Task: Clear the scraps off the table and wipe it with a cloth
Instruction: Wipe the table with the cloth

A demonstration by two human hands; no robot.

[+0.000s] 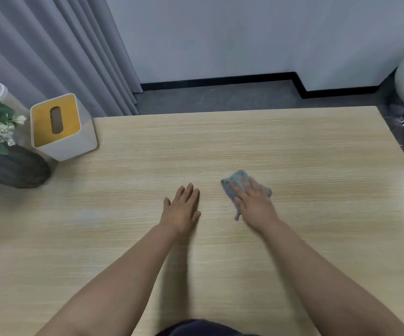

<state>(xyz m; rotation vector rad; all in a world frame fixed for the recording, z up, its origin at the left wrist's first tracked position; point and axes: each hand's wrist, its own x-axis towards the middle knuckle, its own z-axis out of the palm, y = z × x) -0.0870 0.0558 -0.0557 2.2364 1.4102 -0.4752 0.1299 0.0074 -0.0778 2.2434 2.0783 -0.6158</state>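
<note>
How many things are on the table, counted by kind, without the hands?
Cloth, under the flat right hand: 1
Tissue box, white with a yellow top: 1
Dark vase with white flowers: 1
Scraps visible: 0
Total: 3

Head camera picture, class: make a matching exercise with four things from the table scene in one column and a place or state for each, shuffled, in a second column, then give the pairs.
Things:
1. cloth
2. left hand
3. tissue box
4. flower vase

Places or states:
A. at the table's far left corner, yellow top with a slot
B. flat on bare wood, fingers straight
C. pressed under the right hand
D. dark, at the left edge, holding white flowers

Pairs: 1-C, 2-B, 3-A, 4-D
</note>
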